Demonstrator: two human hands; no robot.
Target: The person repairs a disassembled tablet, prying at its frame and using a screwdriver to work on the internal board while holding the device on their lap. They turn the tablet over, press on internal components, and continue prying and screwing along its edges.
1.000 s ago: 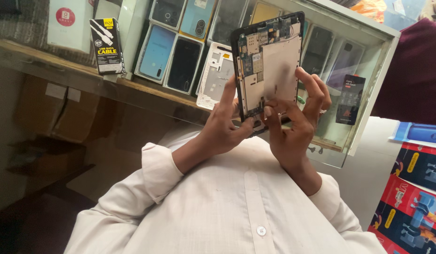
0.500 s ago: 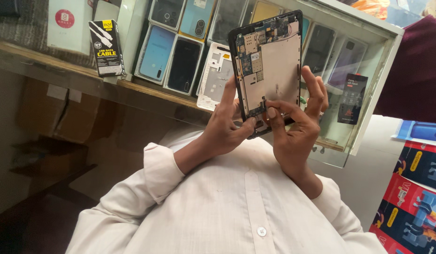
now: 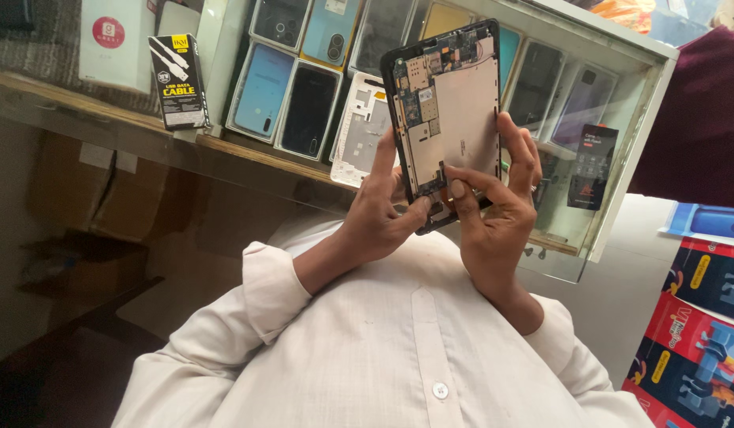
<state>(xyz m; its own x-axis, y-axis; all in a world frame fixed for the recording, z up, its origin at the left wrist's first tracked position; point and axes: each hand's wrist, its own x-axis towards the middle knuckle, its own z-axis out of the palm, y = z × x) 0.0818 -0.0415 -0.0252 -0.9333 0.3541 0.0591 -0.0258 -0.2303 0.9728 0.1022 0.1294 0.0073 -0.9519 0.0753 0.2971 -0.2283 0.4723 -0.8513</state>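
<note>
Overhead, two hands (image 3: 383, 218) (image 3: 493, 210), one opened tablet (image 3: 450, 111)

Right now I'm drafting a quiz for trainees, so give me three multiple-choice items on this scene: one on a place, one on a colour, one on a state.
1. Where is the opened tablet?
A. Flat on the floor
B. Held up in front of the glass display case
C. Inside a cardboard box

2. What colour is the person's shirt?
A. White
B. Green
C. Black

3. What state is the tablet in?
A. Sealed in packaging
B. Folded in half
C. Back cover off, circuit boards exposed

Answers:
1. B, since the left hand and right hand grip its lower end, with the case of phone covers behind it.
2. A, as both sleeves and the buttoned front are white.
3. C, because green boards and a bare metal plate show inside the black frame.
</note>
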